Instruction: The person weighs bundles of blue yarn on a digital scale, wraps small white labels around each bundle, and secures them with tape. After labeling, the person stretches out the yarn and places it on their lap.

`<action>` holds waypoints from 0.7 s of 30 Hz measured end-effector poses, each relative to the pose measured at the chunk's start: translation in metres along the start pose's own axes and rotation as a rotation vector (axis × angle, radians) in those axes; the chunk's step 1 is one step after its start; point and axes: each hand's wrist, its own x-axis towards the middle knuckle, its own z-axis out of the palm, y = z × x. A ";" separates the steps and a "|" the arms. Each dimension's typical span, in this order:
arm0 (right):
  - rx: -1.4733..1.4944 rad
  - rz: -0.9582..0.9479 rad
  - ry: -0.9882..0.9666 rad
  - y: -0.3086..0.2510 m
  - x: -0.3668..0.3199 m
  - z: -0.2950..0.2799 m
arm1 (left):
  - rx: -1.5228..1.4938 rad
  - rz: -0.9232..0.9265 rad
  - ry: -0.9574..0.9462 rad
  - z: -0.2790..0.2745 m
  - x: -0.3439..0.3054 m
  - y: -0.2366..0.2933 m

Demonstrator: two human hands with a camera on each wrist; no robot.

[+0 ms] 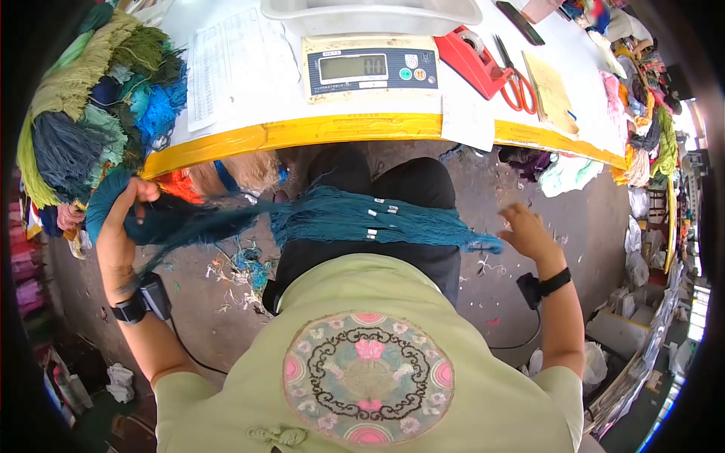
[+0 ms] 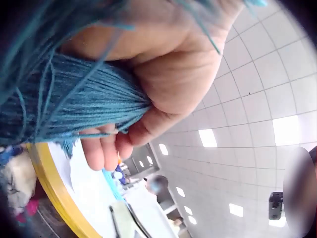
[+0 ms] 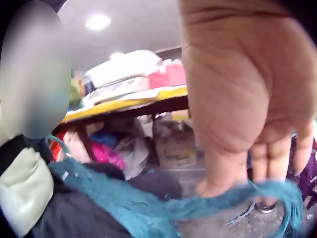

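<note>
My left hand point(image 1: 124, 219), raised at the left, grips a teal skein of yarn point(image 2: 89, 99). In the left wrist view the strands gather to a tight bunch in its curled fingers point(image 2: 106, 148), and loose ends hang across. More teal yarn point(image 1: 370, 215) lies across the lap, with small white tags point(image 1: 371, 234) around its middle, and a stretched length runs from it towards the left hand. Past the right end of this yarn is my right hand point(image 1: 532, 234), its fingers loosely bent. In the right wrist view a teal strand point(image 3: 233, 201) overlaps its fingertips.
The yellow-edged table point(image 1: 302, 132) ahead carries a digital scale point(image 1: 370, 68) under a white tray point(image 1: 370, 15), a red tape dispenser point(image 1: 472, 60), orange-handled scissors point(image 1: 519, 90) and papers point(image 1: 242, 64). Coloured skeins point(image 1: 75, 143) are heaped at left. Thread scraps point(image 1: 245, 268) litter the floor.
</note>
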 end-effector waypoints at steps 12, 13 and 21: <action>1.489 -0.497 0.169 -0.257 0.162 -0.160 | -0.655 0.298 -0.751 0.163 -0.012 0.084; 1.460 -0.489 0.114 -0.255 0.165 -0.157 | -0.680 0.332 -0.760 0.168 -0.009 0.081; 1.342 -0.370 0.282 -0.235 0.161 -0.156 | -0.489 0.350 -0.437 0.181 -0.012 0.081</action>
